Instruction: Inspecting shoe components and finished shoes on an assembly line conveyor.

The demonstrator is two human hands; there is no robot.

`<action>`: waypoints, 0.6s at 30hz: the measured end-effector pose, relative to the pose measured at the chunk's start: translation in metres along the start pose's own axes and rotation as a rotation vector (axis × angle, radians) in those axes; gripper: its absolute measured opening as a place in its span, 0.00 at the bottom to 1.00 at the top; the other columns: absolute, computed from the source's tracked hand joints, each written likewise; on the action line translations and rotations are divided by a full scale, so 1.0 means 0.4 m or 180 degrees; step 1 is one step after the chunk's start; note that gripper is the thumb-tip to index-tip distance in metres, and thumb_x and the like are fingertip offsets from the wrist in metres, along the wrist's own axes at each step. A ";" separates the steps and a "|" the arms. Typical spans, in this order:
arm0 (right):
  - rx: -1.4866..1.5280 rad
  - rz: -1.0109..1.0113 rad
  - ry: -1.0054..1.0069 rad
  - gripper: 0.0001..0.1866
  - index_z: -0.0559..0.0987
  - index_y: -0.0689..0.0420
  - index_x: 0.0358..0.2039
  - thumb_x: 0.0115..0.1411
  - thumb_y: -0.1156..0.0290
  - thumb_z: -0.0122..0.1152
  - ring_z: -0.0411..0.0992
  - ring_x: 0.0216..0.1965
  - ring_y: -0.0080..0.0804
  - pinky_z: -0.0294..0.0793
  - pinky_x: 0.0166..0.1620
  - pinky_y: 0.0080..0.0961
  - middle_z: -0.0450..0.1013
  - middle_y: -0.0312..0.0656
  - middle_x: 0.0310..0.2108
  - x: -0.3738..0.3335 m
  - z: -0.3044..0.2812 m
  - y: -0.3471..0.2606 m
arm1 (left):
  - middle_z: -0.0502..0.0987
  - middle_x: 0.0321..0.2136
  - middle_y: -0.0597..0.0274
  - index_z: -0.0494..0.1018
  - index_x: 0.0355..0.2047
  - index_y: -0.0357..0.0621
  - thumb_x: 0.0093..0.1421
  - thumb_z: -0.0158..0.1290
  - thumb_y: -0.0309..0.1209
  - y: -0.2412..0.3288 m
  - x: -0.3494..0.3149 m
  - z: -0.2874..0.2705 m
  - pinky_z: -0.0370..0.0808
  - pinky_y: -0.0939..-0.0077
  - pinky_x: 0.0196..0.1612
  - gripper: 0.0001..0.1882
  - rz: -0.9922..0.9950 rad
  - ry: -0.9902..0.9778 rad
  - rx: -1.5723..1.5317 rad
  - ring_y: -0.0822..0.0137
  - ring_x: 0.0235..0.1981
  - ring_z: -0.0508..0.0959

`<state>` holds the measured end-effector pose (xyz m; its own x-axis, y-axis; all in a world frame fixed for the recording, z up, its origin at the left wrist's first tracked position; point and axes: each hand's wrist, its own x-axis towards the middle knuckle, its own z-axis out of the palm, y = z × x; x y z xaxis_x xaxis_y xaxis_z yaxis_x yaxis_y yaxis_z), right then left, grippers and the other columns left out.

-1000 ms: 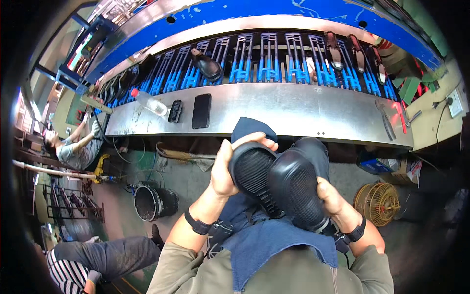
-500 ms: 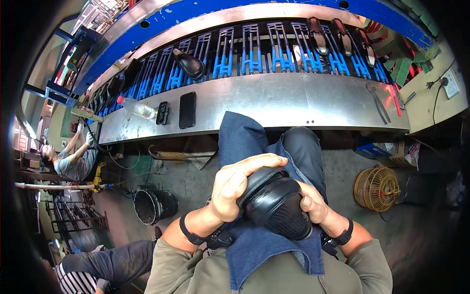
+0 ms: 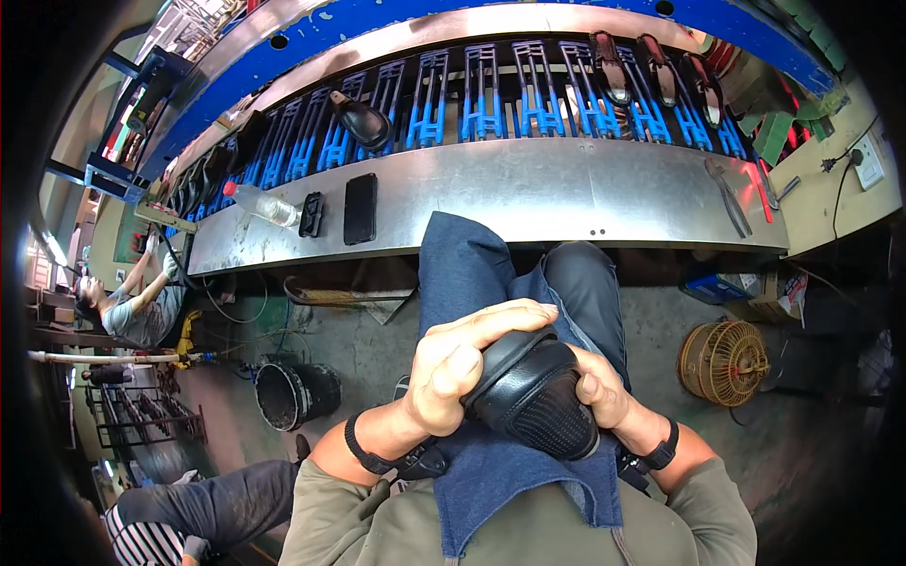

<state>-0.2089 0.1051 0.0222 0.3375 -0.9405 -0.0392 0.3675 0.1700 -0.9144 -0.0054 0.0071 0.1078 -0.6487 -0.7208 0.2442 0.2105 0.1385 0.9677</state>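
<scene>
A black leather shoe with a perforated upper is held above my lap, between both hands. My left hand wraps round its sole side, its fingers stretched over the far end. At the other side my right hand grips the shoe, thumb bent against the upper; its remaining fingers are mostly hidden behind the shoe. A blue denim apron covers my lap below.
Ahead runs a metal ledge with a phone, a black case, a bottle and pincers. Beyond is a blue-slatted conveyor bearing several shoes. A bucket and wire basket stand on the floor. Two people are at left.
The shoe has turned slightly in my hands, and my left fingers have shifted a little over its far end. The conveyor slats and shoes have moved slightly left.
</scene>
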 end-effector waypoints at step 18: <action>0.0153 0.0013 -0.0074 0.46 0.72 0.69 0.56 0.62 0.32 0.54 0.72 0.49 0.27 0.71 0.51 0.25 0.74 0.43 0.49 -0.033 0.004 0.050 | 0.69 0.59 0.28 0.63 0.62 0.24 0.69 0.41 0.45 0.040 -0.056 0.004 0.65 0.56 0.66 0.34 0.0053 -0.0375 0.0495 0.39 0.61 0.72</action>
<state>-0.2047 0.1214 0.0053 0.3589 -0.9328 -0.0330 0.4070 0.1883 -0.8938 0.0112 0.0267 0.1179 -0.7292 -0.6342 0.2571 0.1124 0.2597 0.9591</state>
